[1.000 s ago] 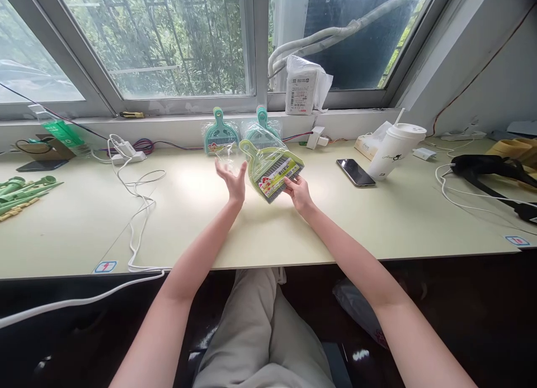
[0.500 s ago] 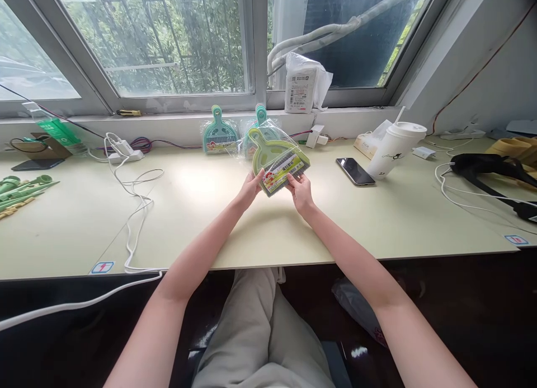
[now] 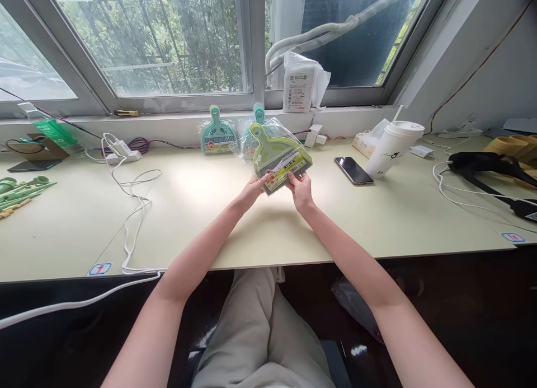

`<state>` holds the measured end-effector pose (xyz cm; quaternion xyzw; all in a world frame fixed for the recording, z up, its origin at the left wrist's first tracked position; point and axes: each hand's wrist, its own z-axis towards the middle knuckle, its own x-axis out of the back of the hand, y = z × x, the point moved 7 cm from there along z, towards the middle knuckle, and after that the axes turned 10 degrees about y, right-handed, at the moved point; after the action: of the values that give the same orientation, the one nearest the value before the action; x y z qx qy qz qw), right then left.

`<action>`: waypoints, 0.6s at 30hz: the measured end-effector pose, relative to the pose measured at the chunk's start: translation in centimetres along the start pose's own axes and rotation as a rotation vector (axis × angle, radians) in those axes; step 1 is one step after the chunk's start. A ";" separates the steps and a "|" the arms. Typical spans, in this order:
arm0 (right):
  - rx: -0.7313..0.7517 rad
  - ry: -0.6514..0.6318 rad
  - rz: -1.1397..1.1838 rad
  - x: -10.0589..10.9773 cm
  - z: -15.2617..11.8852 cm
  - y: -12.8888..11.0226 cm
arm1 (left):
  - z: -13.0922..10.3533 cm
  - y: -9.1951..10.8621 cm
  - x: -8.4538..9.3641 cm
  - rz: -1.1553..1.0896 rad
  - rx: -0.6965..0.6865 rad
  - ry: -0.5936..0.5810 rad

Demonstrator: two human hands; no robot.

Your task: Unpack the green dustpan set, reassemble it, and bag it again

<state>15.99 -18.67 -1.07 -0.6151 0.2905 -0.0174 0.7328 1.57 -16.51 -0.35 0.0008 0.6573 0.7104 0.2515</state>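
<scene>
A small lime-green dustpan [image 3: 271, 144] with a dark-bristled brush in it and a printed label is wrapped in clear plastic. It is held tilted above the desk, its handle pointing up and to the left. My left hand [image 3: 255, 188] grips its lower left corner. On the lower edge, right of the label, the fingers of my right hand [image 3: 301, 191] are closed. Behind it, a teal dustpan set [image 3: 218, 135] leans against the sill in its wrapper. A second teal dustpan set [image 3: 259, 115] is partly hidden by the green one.
White cables [image 3: 136, 209] trail across the desk [image 3: 184, 231] on the left, near a green-labelled bottle [image 3: 56, 129]. To the right are a phone [image 3: 353, 171], a white cup with a straw [image 3: 392, 150] and a black strap [image 3: 482, 167]. A wrapped packet [image 3: 298, 90] stands on the sill.
My left hand's fingers have shifted a little onto the front of the green dustpan, near the label's left end. The dustpan has turned slightly; the view has drifted slightly.
</scene>
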 end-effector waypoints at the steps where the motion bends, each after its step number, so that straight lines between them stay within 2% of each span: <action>1: 0.009 0.005 -0.009 0.1 0.0 0.0 | 0.1 -0.3 0.0 0.007 0.015 -0.003; 8: 0.055 0.060 -0.006 0.7 0.1 0.1 | 0.7 -1.7 0.6 0.066 0.054 0.023; 14: 0.042 0.076 0.037 1.0 0.4 -0.5 | -0.3 -1.6 -0.8 0.078 0.158 -0.175; 16: 0.025 0.063 0.060 0.8 0.3 -0.7 | -0.2 -0.9 -0.6 0.038 0.134 -0.153; 18: 0.005 0.022 0.057 0.3 0.1 -0.6 | 0.1 0.3 0.3 -0.022 0.053 -0.059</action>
<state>16.52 -18.88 -0.61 -0.6046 0.3158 -0.0042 0.7312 1.25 -16.32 -0.20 0.0210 0.6682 0.6897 0.2783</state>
